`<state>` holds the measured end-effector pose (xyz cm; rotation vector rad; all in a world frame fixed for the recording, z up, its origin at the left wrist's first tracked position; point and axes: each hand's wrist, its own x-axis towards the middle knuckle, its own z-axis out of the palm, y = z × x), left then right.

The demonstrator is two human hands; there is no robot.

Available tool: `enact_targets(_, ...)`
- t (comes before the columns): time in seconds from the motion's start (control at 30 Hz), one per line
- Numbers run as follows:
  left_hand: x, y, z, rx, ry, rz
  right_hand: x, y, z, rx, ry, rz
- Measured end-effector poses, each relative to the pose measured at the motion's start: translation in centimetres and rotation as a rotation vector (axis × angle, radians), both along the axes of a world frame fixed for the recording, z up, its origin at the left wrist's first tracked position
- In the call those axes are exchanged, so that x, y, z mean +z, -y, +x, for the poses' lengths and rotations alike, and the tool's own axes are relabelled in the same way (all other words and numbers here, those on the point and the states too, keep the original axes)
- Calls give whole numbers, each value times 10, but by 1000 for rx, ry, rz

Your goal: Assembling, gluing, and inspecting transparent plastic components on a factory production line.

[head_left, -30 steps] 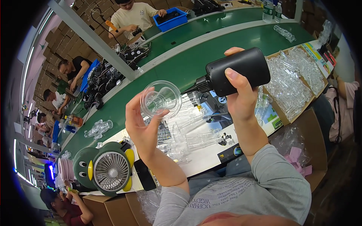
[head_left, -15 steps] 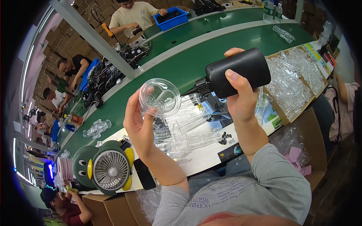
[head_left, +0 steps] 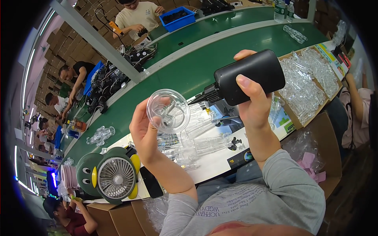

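My left hand (head_left: 143, 135) grips a clear plastic part with a round, flared rim (head_left: 169, 111), its open end tilted toward me. In my right hand (head_left: 254, 98) lies a black squeeze bottle (head_left: 252, 74), held sideways with its narrow nozzle (head_left: 201, 97) pointing left. The nozzle's tip is at the right side of the round rim; whether they touch I cannot tell. Below both hands, several clear plastic figure-like pieces (head_left: 193, 147) rest on the white cardboard-covered part of the table.
A green penguin-shaped fan (head_left: 118, 179) stands left of my left forearm. Clear parts fill a cardboard tray (head_left: 302, 125) at the right. One clear piece (head_left: 101, 135) lies on the green table (head_left: 181, 65). Across it, a person (head_left: 143, 17) works beside a blue bin (head_left: 179, 25).
The clear part has shifted slightly down and turned in my left hand's grip. My right hand keeps the bottle almost in place, with its nozzle slightly lower.
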<state>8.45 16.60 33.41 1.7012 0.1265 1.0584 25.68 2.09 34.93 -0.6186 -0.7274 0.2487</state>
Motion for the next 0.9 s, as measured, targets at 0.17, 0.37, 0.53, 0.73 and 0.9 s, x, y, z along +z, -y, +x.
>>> enact_targets(0.17, -3, -3, -2, -82, -8, -4, 3, 4, -1, 1, 3, -9)
enact_targets(0.37, -4, -2, -7, -92, -35, -32, 7, 9, -1, 8, 23, -58)
enact_targets(0.53, -6, -1, -7, -88, -18, -26, 9, 9, -5, 10, 15, -108)
enact_targets(0.73, -4, 5, -8, -80, -10, -65, 10, 11, -4, 20, 14, -117)
enact_targets(0.9, -4, 4, -12, -133, -62, -84, 9, 10, -3, 44, 12, -109)
